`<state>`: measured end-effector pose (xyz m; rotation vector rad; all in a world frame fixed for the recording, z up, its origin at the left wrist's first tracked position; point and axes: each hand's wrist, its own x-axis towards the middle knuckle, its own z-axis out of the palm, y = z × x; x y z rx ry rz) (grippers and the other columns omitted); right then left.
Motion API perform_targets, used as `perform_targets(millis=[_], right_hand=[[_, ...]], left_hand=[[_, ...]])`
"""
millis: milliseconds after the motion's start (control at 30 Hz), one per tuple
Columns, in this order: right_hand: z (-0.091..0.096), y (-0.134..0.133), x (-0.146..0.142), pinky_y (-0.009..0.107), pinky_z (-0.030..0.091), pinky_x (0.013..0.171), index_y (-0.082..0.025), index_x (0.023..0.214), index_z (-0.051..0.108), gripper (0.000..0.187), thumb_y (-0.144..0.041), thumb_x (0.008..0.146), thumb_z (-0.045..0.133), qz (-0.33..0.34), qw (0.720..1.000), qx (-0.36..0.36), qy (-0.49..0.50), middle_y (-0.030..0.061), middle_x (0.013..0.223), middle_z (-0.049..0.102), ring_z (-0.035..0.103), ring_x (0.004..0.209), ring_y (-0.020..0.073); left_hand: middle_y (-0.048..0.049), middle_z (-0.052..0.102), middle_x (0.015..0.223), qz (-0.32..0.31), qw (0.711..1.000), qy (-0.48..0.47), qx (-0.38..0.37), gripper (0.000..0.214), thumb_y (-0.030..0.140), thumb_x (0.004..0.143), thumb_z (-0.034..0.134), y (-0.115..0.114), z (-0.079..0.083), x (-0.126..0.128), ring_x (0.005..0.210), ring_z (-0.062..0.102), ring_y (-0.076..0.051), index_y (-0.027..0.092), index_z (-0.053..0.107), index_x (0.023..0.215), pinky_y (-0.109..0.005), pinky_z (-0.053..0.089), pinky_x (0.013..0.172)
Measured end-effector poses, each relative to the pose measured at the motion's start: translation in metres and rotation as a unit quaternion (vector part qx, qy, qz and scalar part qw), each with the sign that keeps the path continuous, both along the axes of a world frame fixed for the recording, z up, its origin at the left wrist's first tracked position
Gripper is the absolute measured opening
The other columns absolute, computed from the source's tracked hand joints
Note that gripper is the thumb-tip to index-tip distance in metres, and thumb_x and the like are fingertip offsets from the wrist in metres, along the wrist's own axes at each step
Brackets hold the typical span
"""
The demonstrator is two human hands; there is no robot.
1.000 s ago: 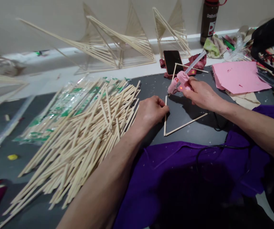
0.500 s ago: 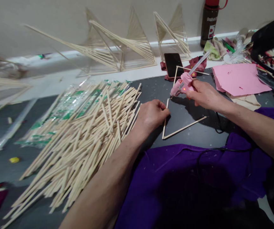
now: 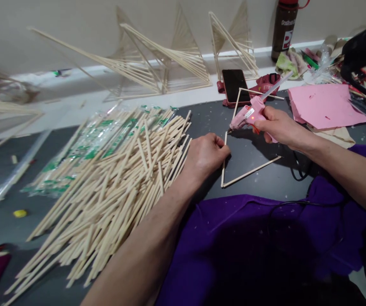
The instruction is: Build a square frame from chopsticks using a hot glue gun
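Note:
My right hand [image 3: 277, 124] is closed round a pink glue gun [image 3: 248, 114], with a clear glue stick [image 3: 277, 86] poking out of its back. The nozzle touches or nearly touches the upper end of a short wooden stick [image 3: 223, 173]. My left hand [image 3: 209, 154] pinches that stick near its middle, against the dark table. At its lower end the stick meets a second stick [image 3: 252, 171], forming a V. Two more joined sticks [image 3: 235, 104] form a corner beyond the gun, partly hidden by it.
A large heap of loose wooden sticks [image 3: 119, 187] lies left of my hands, beside plastic-wrapped sticks [image 3: 84, 142]. Stick frames [image 3: 170, 57] lean at the wall. A phone [image 3: 234, 85], a bottle [image 3: 285, 32] and pink paper [image 3: 326, 106] lie behind. Purple cloth [image 3: 250, 221] covers the near edge.
The glue gun has tilted a little, its nozzle now closer to the stick's upper end. My left hand keeps its pinch on the stick. The whole view has shifted slightly.

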<state>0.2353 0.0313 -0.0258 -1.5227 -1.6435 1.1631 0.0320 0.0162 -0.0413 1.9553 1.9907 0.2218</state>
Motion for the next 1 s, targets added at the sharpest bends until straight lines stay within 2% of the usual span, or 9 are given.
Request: perform_targets(millis=[233,600,1000], right_hand=[[-0.002,0.001,-0.003,0.023,0.034,0.042,-0.02,0.085,0.054,0.01,-0.013,0.092,0.056,-0.021,1.0,-0.012,0.005,0.0009,0.08,0.064,0.047,0.046,0.0068],[-0.013,0.005,0.0,0.022,0.032,0.039,-0.021,0.083,0.051,0.011,-0.016,0.091,0.058,-0.023,0.999,0.019,0.018,-0.0017,0.073,0.059,0.046,0.044,0.0066],[-0.006,0.001,-0.003,0.022,0.033,0.04,-0.021,0.082,0.05,0.013,-0.013,0.091,0.057,-0.022,1.0,0.008,-0.003,-0.0029,0.07,0.057,0.046,0.044,0.0065]], left_hand=[[-0.0075,0.076,0.079,0.0,1.0,-0.001,0.006,0.021,0.024,0.08,0.059,-0.001,-0.001,0.0,0.073,0.069,-0.023,0.018,0.075,0.092,-0.033,0.05,0.074],[-0.0083,0.075,0.081,-0.005,0.999,-0.011,0.029,0.021,0.024,0.08,0.058,-0.002,-0.005,-0.001,0.072,0.067,-0.023,0.018,0.075,0.09,-0.035,0.049,0.075],[-0.0081,0.075,0.08,-0.001,1.0,-0.011,0.017,0.018,0.023,0.081,0.058,-0.003,-0.003,0.001,0.073,0.066,-0.023,0.019,0.073,0.09,-0.036,0.048,0.075]])
